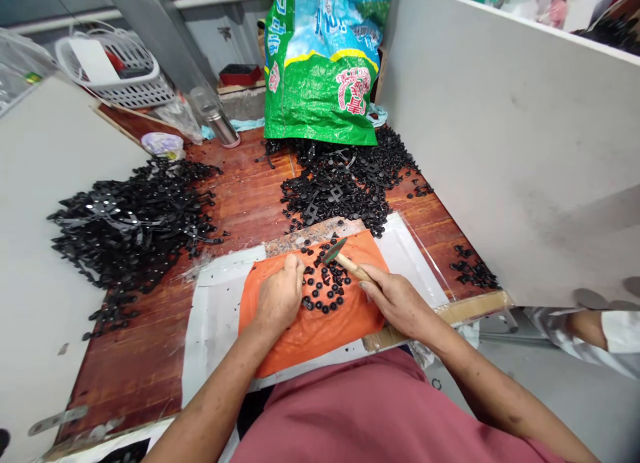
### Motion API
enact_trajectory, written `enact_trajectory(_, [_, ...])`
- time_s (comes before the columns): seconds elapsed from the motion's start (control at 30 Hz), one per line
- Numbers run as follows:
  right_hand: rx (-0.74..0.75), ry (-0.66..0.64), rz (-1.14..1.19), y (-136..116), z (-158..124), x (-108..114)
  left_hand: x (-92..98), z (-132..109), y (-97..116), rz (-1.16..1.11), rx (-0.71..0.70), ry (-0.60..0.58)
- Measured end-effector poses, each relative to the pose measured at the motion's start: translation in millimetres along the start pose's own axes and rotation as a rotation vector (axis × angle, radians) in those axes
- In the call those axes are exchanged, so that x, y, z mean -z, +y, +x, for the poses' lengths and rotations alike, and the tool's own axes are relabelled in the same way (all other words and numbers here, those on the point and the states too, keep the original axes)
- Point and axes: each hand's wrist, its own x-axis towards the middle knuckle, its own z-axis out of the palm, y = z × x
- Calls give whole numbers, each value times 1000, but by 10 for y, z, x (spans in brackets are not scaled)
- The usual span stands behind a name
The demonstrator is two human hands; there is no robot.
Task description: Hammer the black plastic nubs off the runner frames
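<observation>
My right hand point(397, 300) is closed round the wooden handle of a small hammer point(341, 255), whose dark head points up and left over an orange cloth point(320, 326). Several small round black plastic parts point(325, 286) lie clustered on the cloth between my hands. My left hand point(278, 296) rests on the cloth at the left edge of that cluster, fingers curled down onto the parts; what they pinch is hidden.
A heap of black plastic strips point(130, 223) lies at the left, and another heap of black parts point(345, 180) sits behind the cloth, below a green woven sack point(320, 70). A grey board point(500, 130) walls the right side. White basket point(117, 66) and steel flask point(217, 120) stand behind.
</observation>
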Motion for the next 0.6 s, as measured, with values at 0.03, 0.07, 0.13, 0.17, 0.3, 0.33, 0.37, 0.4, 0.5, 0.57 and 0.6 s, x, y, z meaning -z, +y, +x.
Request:
enact_trajectory(0.03, [23, -6, -49, -51, 5, 26, 1, 0, 8, 18, 4, -2])
enact_trajectory(0.07, [42, -8, -86, -103, 12, 46, 2, 1, 18, 37, 13, -2])
enact_trajectory(0.13, [73, -14, -133, -196, 33, 66, 6, 5, 40, 63, 33, -9])
enact_trajectory(0.17, [89, -14, -149, -231, 47, 65, 10, 9, 51, 67, 42, -13])
enact_trajectory(0.3, [133, 16, -199, -260, 102, 6, 22, 28, 78, 55, 71, -34])
enact_trajectory(0.33, [136, 13, -219, -245, 111, -12, 22, 32, 78, 55, 77, -33])
enact_trajectory(0.37, [138, 6, -238, -228, 115, -26, 19, 36, 75, 57, 81, -31])
enact_trajectory(0.4, [144, 2, -254, -211, 116, -37, 13, 39, 70, 60, 83, -28])
enact_trajectory(0.5, [167, 39, -276, -190, 107, -43, -17, 46, 50, 69, 77, -16])
enact_trajectory(0.57, [149, 21, -354, -202, 107, -38, -39, 49, 39, 70, 72, 1])
enact_trajectory(0.6, [131, -18, -416, -212, 112, -35, -47, 51, 35, 67, 69, 6])
